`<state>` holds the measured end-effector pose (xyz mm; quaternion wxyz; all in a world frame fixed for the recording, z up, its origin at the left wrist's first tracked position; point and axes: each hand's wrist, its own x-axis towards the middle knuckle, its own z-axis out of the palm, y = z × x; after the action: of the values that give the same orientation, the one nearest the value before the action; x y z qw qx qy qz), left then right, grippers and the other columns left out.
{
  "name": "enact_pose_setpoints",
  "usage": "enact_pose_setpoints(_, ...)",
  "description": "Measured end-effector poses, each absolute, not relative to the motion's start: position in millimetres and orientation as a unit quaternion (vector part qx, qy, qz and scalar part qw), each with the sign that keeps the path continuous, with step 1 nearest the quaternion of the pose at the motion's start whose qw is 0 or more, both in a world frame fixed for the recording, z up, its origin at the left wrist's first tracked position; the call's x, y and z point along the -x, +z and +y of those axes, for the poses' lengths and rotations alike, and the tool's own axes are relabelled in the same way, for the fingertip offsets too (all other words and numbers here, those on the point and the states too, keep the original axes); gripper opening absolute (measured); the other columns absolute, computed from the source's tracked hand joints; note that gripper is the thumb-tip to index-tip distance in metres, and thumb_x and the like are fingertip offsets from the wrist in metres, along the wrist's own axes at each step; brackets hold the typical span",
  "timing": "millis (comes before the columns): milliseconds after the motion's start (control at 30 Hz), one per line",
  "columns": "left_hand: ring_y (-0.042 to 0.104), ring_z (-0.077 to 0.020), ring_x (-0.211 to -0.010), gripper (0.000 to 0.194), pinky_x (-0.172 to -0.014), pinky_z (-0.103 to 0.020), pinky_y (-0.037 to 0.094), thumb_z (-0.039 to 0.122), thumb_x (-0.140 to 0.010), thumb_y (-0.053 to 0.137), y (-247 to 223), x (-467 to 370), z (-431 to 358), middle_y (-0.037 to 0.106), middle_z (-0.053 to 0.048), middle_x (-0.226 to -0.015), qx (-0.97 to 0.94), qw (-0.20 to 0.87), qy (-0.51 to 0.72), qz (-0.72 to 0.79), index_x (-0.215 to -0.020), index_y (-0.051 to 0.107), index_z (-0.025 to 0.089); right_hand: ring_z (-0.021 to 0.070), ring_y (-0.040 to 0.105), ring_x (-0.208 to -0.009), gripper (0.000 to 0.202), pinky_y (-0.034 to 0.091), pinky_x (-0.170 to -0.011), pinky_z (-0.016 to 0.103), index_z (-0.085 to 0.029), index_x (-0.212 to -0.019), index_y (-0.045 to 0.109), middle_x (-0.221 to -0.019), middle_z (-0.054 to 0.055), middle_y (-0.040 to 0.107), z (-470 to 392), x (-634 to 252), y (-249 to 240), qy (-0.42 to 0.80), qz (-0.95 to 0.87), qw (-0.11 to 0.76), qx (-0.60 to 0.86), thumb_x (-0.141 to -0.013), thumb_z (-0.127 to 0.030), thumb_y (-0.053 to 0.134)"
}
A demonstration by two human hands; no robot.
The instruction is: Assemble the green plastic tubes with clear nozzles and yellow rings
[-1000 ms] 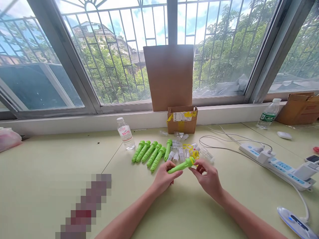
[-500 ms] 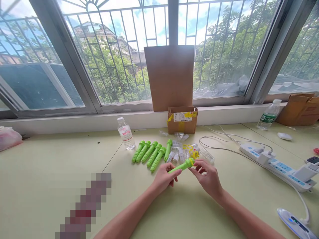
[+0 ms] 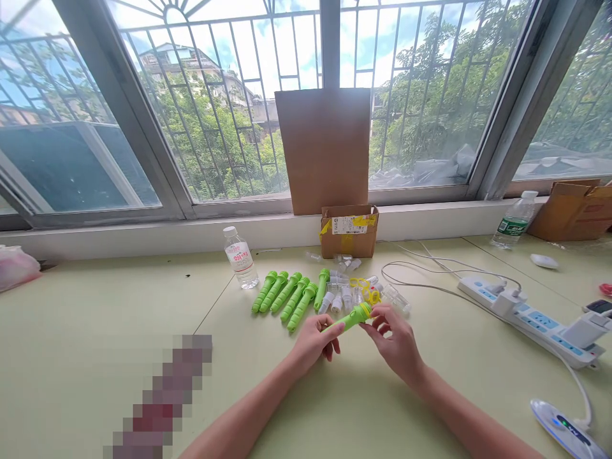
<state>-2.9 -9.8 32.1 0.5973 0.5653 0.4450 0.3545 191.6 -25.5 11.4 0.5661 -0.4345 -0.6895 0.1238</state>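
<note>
My left hand [image 3: 313, 341] is closed around the narrow body of a green plastic toy flashlight [image 3: 352, 318], tilted with its wide head up to the right. A yellow ring [image 3: 366, 308] sits at that head. Thumb and fingers of my right hand [image 3: 394, 338] pinch the head end by the ring; their exact contact is partly hidden. Just beyond, several similar green flashlights [image 3: 287, 294] lie side by side on the table. Loose yellow rings [image 3: 373, 295] and small clear and white plastic parts [image 3: 337, 301] are heaped behind the held one.
A water bottle [image 3: 241, 259] stands left of the green row. Behind the parts is an open cardboard box [image 3: 349, 233], with a cardboard sheet [image 3: 325, 150] against the window. On the right lie a power strip [image 3: 530, 319] with cables and a white device [image 3: 561, 427].
Both hands keep hold of the green flashlight in nearly the same place. The right fingers have shifted very slightly at its head, and the camera view has moved a little.
</note>
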Motion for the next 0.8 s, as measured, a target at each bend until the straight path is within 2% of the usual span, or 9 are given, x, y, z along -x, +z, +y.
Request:
enact_pose_setpoints(200,0.052,-0.0097,-0.038,0.045,-0.038,-0.019,0.033,0.059,-0.074,0.061,29.3,5.1,-5.7,0.066,-0.004,-0.058,-0.589,0.6,0.333,0.426,-0.071,0.054,0.014,0.0121,0.059,-0.056,0.013,0.053,-0.045,0.026,-0.021,-0.083,0.055,-0.086,0.004,0.061,-27.6,-192.4,14.6,0.115,-0.691,0.564,0.437,-0.086,-0.033,0.061)
enact_pose_setpoints(333,0.053,-0.0095,-0.041,0.048,-0.039,-0.019,0.033,0.061,-0.075,0.058,27.2,4.4,-4.6,0.063,-0.002,-0.059,-0.604,0.584,0.334,0.428,-0.07,0.057,0.014,0.012,0.059,-0.056,0.014,0.053,-0.045,0.026,-0.021,-0.081,0.056,-0.086,0.004,0.06,-26.9,-193.5,15.0,0.109,-0.695,0.561,0.435,-0.086,-0.033,0.061)
enact_pose_setpoints(533,0.048,-0.0085,-0.037,0.051,-0.038,-0.02,0.032,0.065,-0.076,0.054,26.0,2.7,-3.9,0.059,0.0,-0.053,-0.595,0.586,0.336,0.436,-0.066,0.054,0.015,0.0115,0.06,-0.055,0.016,0.054,-0.044,0.026,-0.02,-0.084,0.056,-0.09,0.005,0.059,-23.3,-194.1,11.5,0.116,-0.688,0.556,0.452,-0.085,-0.035,0.062)
enact_pose_setpoints(800,0.046,-0.0086,-0.034,0.057,-0.038,-0.02,0.033,0.068,-0.078,0.049,31.9,7.4,-2.8,0.062,-0.004,-0.052,-0.59,0.615,0.312,0.419,-0.07,0.06,0.012,0.0125,0.062,-0.058,0.015,0.056,-0.048,0.028,-0.021,-0.092,0.053,-0.092,0.006,0.06,-24.2,-193.0,8.5,0.073,-0.702,0.56,0.434,-0.085,-0.032,0.061)
